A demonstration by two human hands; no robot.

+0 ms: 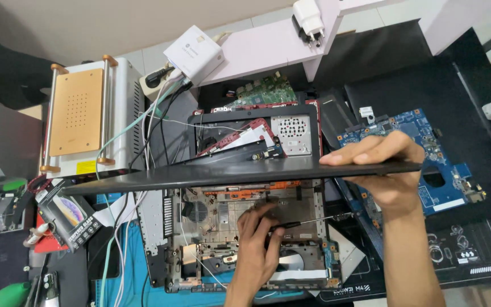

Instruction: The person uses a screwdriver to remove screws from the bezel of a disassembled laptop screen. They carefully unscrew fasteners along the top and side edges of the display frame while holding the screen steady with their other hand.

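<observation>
- A thin screwdriver [308, 222] is pinched between the fingers of the left hand [259, 239], low over the open laptop base [217, 227].
- A dark flat panel [228, 173] is held edge-on above the base — the right hand [385, 170] is clamped on its right end.
- Farther off lie a blue circuit board [439, 148] — and a metal machine with an orange plate [78, 111].

left hand [259, 241] pinching low, right hand [385, 170] gripping raised
</observation>
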